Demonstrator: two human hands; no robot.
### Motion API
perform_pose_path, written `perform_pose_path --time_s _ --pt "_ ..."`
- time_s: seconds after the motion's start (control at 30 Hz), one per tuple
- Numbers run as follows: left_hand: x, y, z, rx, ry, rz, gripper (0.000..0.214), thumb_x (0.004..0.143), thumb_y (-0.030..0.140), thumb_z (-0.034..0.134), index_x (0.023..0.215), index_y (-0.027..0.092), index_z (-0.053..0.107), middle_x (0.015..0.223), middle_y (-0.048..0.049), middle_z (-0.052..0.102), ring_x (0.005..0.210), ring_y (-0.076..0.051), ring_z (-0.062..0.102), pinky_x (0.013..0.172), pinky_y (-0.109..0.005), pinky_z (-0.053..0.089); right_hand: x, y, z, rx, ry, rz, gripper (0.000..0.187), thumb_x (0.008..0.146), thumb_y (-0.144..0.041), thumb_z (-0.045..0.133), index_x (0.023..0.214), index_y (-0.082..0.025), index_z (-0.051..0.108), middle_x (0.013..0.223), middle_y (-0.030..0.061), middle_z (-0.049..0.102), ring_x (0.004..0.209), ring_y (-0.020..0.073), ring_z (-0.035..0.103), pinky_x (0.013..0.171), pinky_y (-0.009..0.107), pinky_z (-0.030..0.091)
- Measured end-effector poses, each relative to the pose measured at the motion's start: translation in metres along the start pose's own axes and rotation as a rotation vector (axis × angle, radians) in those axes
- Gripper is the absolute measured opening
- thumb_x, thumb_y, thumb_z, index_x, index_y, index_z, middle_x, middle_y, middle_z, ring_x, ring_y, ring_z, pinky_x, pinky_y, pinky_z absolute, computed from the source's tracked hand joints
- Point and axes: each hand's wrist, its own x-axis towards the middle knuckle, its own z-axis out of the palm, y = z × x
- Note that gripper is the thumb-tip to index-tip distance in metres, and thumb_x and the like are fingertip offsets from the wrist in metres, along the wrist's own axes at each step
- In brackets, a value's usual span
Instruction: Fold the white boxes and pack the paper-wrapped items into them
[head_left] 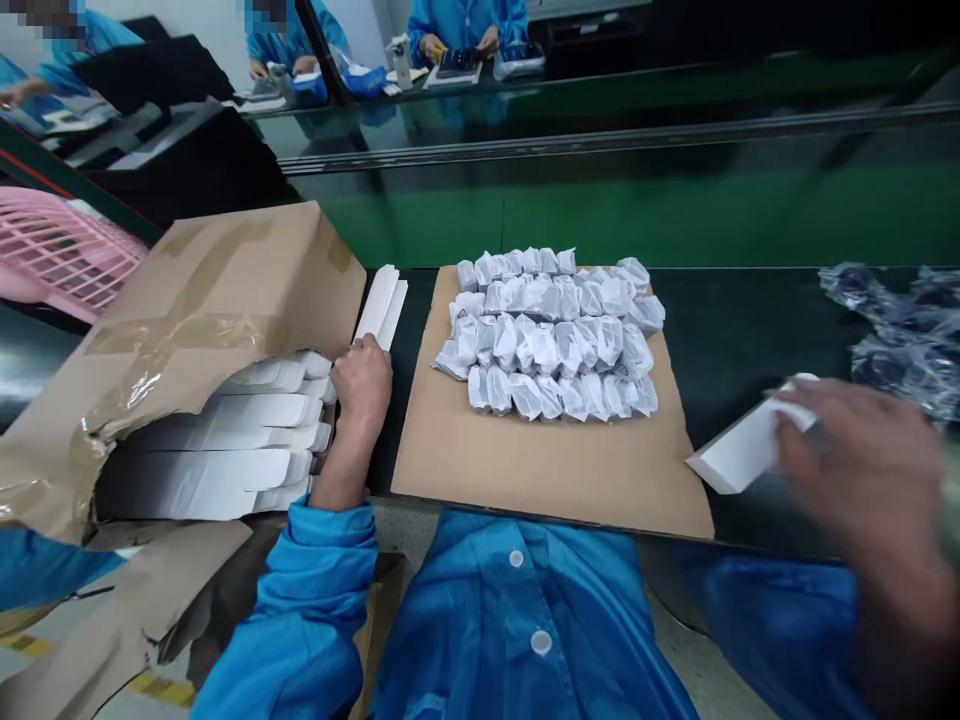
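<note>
My left hand (362, 385) reaches to the mouth of a cardboard carton (225, 290) lying on its side, its fingers closed on the ends of flat white boxes (225, 440) stacked inside. A few more flat white boxes (382, 303) stand against the carton's right side, just above that hand. My right hand (870, 480), blurred by motion, holds an assembled white box (742, 450) at the right. Between the hands lies a cardboard sheet (540, 460) carrying several rows of small white wrapped packets (555, 335).
A pile of dark plastic-bagged items (900, 335) lies at the far right. A green conveyor belt (600, 210) runs behind the table. A pink plastic basket (52, 255) sits at the left. Other people in blue coats work at the far side.
</note>
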Motion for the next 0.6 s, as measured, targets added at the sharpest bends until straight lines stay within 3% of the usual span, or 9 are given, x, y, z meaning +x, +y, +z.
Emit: perform_pose_path --time_s 0.07,0.13,0.23,0.33,0.4,0.47,0.5,0.53,0.6 --pt "0.003 -0.003 -0.002 -0.01 0.045 -0.027 0.033 0.091 0.018 0.041 0.105 0.01 0.071 0.088 -0.0219 0.073 0.09 -0.036 0.072 0.078 -0.046 0.054 -0.012 -0.061 -0.003 0.149 0.003 -0.143 0.021 0.09 -0.021 0.06 0.103 -0.013 0.074 0.117 0.0198 0.072 0.112 0.037 0.065 0.093 0.052 0.052" --pt "-0.002 -0.006 -0.007 -0.042 0.11 -0.018 0.027 0.091 0.021 0.048 0.101 0.015 0.073 0.091 -0.0186 0.075 0.089 -0.033 0.073 0.078 -0.042 0.054 -0.019 -0.121 -0.01 0.456 -0.017 -0.167 0.021 0.091 -0.016 0.06 0.109 -0.016 0.071 0.114 0.0143 0.073 0.112 0.0297 0.066 0.098 0.048 0.052" --pt "-0.035 -0.002 -0.018 -0.106 0.276 -0.003 0.031 0.097 0.024 0.045 0.109 0.014 0.072 0.112 -0.0179 0.074 0.102 -0.028 0.072 0.085 -0.038 0.054 -0.014 -0.195 -0.016 1.062 -0.339 0.079 0.033 0.097 -0.027 0.057 0.129 -0.022 0.06 0.125 0.0095 0.069 0.115 0.0222 0.066 0.098 0.041 0.055" --pt "-0.101 0.02 -0.03 -0.189 0.483 0.085 0.034 0.1 0.027 0.045 0.123 0.013 0.066 0.119 -0.0163 0.073 0.106 -0.024 0.072 0.09 -0.036 0.055 0.007 -0.242 -0.011 1.572 -0.544 0.31 0.067 0.096 -0.042 0.057 0.154 -0.023 0.03 0.15 0.014 0.049 0.126 0.0224 0.06 0.097 0.038 0.056" --pt "-0.148 0.035 -0.038 -0.354 0.587 0.48 0.039 0.093 0.022 0.06 0.131 0.019 0.062 0.114 -0.0111 0.075 0.1 -0.022 0.074 0.085 -0.031 0.057 0.022 -0.251 -0.005 1.658 -0.507 0.391 0.069 0.094 -0.044 0.059 0.152 -0.02 0.031 0.149 0.0154 0.05 0.124 0.0244 0.06 0.096 0.038 0.054" --pt "-0.18 0.041 -0.048 -0.545 0.399 0.761 0.056 0.089 0.03 0.067 0.143 0.02 0.052 0.126 -0.0127 0.07 0.116 -0.025 0.068 0.096 -0.036 0.056 0.035 -0.24 -0.001 1.571 -0.508 0.383 0.051 0.093 -0.04 0.059 0.137 -0.016 0.051 0.131 0.0127 0.063 0.112 0.0244 0.064 0.09 0.036 0.054" --pt "-0.187 0.04 -0.054 -0.645 0.35 0.777 0.065 0.088 0.036 0.069 0.147 0.023 0.047 0.138 -0.0118 0.063 0.126 -0.026 0.062 0.102 -0.038 0.054 0.039 -0.227 -0.001 1.509 -0.575 0.324 0.04 0.092 -0.039 0.06 0.125 -0.014 0.06 0.12 0.0103 0.068 0.105 0.0233 0.065 0.086 0.033 0.053" --pt "-0.188 0.037 -0.062 -0.766 0.352 0.693 0.071 0.087 0.041 0.069 0.151 0.027 0.041 0.15 -0.0097 0.052 0.136 -0.027 0.053 0.108 -0.04 0.05 0.043 -0.211 -0.002 1.452 -0.686 0.222 0.033 0.091 -0.038 0.062 0.113 -0.013 0.065 0.111 0.0079 0.071 0.098 0.0217 0.066 0.08 0.03 0.052" --pt "-0.174 0.025 -0.078 -1.021 0.324 0.421 0.078 0.085 0.051 0.069 0.153 0.033 0.037 0.159 -0.0063 0.04 0.143 -0.029 0.044 0.111 -0.045 0.046 0.049 -0.177 -0.009 1.364 -0.975 -0.048 0.028 0.089 -0.037 0.067 0.101 -0.012 0.069 0.098 0.0045 0.072 0.085 0.0179 0.066 0.069 0.024 0.049"
